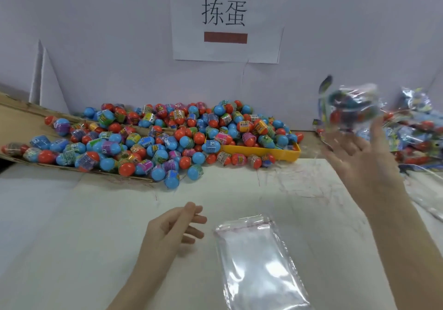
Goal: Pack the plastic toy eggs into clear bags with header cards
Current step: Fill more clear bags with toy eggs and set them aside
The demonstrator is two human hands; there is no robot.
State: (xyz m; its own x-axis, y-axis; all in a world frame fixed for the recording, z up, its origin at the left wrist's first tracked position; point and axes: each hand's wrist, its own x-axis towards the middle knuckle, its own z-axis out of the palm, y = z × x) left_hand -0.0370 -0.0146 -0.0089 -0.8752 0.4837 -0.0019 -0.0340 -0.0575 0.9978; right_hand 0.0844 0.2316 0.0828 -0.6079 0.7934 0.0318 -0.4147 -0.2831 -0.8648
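A big heap of blue and orange plastic toy eggs (167, 137) lies along the back of the table. A stack of empty clear bags (259, 259) lies flat near the front. My left hand (175, 228) hovers just left of the bags, fingers loosely curled, holding nothing. My right hand (362, 163) is raised at the right with fingers spread. A filled bag of eggs with a header card (352, 106) is blurred in the air just above its fingertips, apart from the palm.
A yellow tray (290, 152) sits under the right end of the heap, flattened cardboard (21, 120) under the left end. A pile of packed bags (417, 137) fills the far right. A paper sign (225, 22) hangs on the white wall.
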